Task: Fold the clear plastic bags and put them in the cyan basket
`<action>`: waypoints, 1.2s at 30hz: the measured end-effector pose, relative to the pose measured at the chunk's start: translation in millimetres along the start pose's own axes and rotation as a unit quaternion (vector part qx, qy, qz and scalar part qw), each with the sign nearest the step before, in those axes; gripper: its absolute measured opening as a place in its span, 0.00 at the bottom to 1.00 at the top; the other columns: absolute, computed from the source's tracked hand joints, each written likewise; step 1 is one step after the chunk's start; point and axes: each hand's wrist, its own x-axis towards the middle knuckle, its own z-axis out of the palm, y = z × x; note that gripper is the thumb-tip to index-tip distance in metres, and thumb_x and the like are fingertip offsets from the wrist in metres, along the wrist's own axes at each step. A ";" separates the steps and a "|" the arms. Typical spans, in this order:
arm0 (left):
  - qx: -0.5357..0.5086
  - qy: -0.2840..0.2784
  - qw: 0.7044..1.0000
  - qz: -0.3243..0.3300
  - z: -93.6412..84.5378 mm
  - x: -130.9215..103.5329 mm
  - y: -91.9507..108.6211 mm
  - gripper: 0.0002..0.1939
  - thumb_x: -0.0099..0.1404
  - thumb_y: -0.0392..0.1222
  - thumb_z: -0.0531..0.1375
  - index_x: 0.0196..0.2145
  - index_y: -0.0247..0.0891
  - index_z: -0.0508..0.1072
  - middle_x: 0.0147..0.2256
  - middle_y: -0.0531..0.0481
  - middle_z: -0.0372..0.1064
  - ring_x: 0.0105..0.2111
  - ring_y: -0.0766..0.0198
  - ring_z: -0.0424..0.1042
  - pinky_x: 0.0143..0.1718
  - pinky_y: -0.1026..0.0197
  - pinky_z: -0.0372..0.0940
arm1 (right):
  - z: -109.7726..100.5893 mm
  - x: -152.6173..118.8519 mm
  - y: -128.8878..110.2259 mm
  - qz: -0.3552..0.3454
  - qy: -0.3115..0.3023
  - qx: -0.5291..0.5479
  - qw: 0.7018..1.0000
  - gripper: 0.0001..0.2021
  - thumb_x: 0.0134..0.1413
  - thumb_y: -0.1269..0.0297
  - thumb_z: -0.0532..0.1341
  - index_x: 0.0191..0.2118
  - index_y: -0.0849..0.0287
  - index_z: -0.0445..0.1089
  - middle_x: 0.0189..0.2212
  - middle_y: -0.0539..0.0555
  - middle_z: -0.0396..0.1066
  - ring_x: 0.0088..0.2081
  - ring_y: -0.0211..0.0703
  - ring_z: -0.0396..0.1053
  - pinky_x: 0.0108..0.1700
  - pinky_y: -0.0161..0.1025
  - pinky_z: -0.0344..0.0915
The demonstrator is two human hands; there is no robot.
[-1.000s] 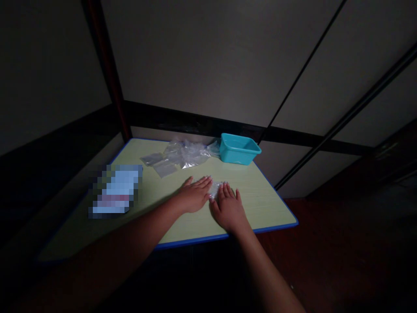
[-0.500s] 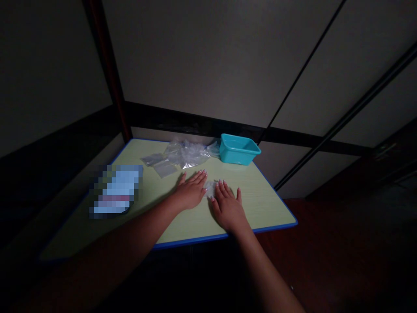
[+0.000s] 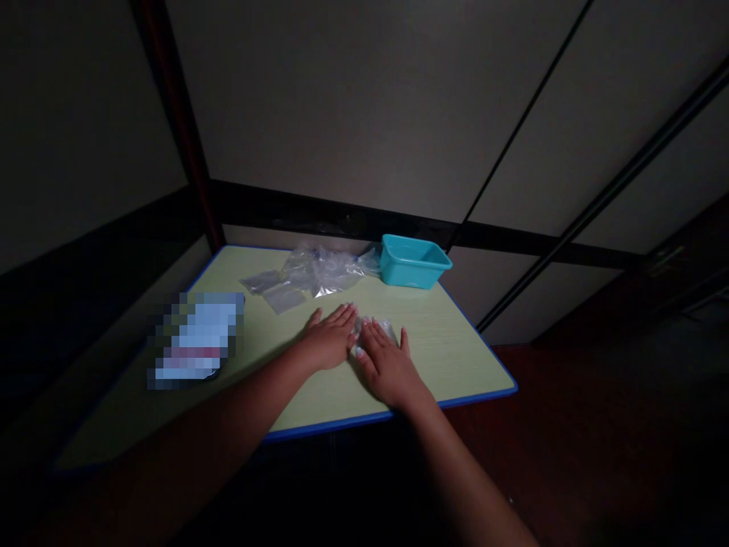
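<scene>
A small clear plastic bag (image 3: 388, 327) lies flat on the pale yellow-green table (image 3: 456, 342), partly hidden beneath my fingers. My left hand (image 3: 331, 338) rests palm down at the bag's left edge, its fingers stretched out. On top of the bag lies my right hand (image 3: 386, 361), flat, with the thumb towards my left hand and the little finger spread to the right. Neither hand grips anything.
Crumpled clear plastic bags (image 3: 330, 270) lie at the table's back, with flat grey-looking pouches (image 3: 285, 298) in front. A turquoise plastic basket (image 3: 413, 266) stands at the back right. A pixelated flat object (image 3: 199, 334) lies on the left. Blue edging (image 3: 336, 425) borders the table; a panelled wall rises behind.
My right hand has slid left over the bag, closer to my left hand, so more of the bag shows on its right. My left hand has barely moved. The view has shifted slightly.
</scene>
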 end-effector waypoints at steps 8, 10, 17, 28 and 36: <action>0.006 -0.017 1.000 -0.006 -1.4 -0.3 -0.1 0.28 0.69 0.45 0.39 0.65 0.36 0.43 0.65 0.49 0.33 0.65 0.60 0.35 0.61 0.41 0.38 | 2.2 6.9 -6.5 0.012 -0.007 0.026 1.000 0.31 0.64 0.49 0.36 0.65 0.61 0.43 0.64 0.58 0.45 0.65 0.44 0.39 0.61 0.60 0.23; 0.003 -0.020 1.000 -0.011 -2.2 -0.3 0.5 0.28 0.69 0.45 0.39 0.65 0.36 0.42 0.65 0.50 0.32 0.65 0.60 0.35 0.61 0.41 0.38 | 3.1 7.4 -5.3 0.023 -0.005 0.021 0.999 0.30 0.64 0.49 0.36 0.65 0.61 0.44 0.64 0.57 0.46 0.65 0.44 0.39 0.61 0.61 0.22; 0.009 -0.022 1.000 -0.010 -3.3 -0.3 2.4 0.29 0.68 0.44 0.39 0.65 0.36 0.43 0.65 0.51 0.32 0.65 0.60 0.35 0.61 0.39 0.38 | 3.4 8.8 -5.1 0.062 -0.002 0.002 0.998 0.30 0.64 0.49 0.34 0.64 0.58 0.47 0.64 0.55 0.45 0.66 0.46 0.37 0.61 0.63 0.23; 0.002 -0.010 1.000 -0.011 -2.9 -1.2 2.9 0.28 0.68 0.43 0.41 0.65 0.39 0.44 0.65 0.50 0.33 0.65 0.59 0.36 0.60 0.39 0.38 | 1.9 7.0 1.9 0.111 -0.018 -0.041 0.993 0.31 0.63 0.48 0.32 0.66 0.60 0.43 0.65 0.57 0.41 0.66 0.46 0.34 0.61 0.61 0.26; -0.005 0.008 1.000 -0.007 2.2 0.7 1.3 0.28 0.68 0.45 0.40 0.65 0.38 0.44 0.65 0.49 0.34 0.65 0.58 0.37 0.60 0.38 0.38 | 0.6 -1.8 14.8 0.132 -0.039 -0.065 0.988 0.32 0.63 0.50 0.35 0.66 0.66 0.39 0.66 0.59 0.33 0.66 0.47 0.31 0.62 0.61 0.27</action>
